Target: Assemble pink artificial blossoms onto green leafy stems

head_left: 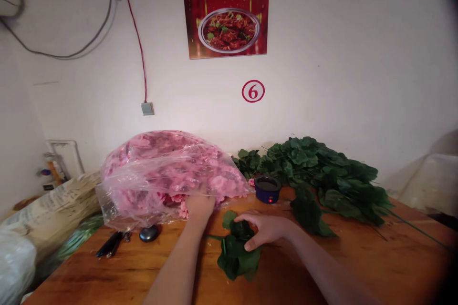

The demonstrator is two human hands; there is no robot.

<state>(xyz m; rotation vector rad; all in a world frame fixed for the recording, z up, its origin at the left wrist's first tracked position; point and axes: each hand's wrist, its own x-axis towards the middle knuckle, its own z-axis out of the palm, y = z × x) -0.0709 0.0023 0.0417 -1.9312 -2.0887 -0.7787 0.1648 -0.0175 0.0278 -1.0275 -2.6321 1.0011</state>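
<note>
My left hand (200,205) reaches into the mouth of a clear plastic bag (143,167) packed with pink artificial flowers (222,185). Its fingers are hidden among the plastic and petals. My right hand (263,228) curves round a small sprig of green artificial leaves (239,257) on the table, with leaf between thumb and forefinger. The sprig's thin stem points left. Just behind my right hand stands a small round dark blue pot (267,190) with a lit red light on its front.
A heap of green leaf sprigs (322,167) covers the wooden table's (143,276) back right, stems jutting out. A dark rounded object (149,233) and black-handled item (109,245) lie front left of the bag. Sacks (53,209) stand beyond the left edge; a white wall rises behind.
</note>
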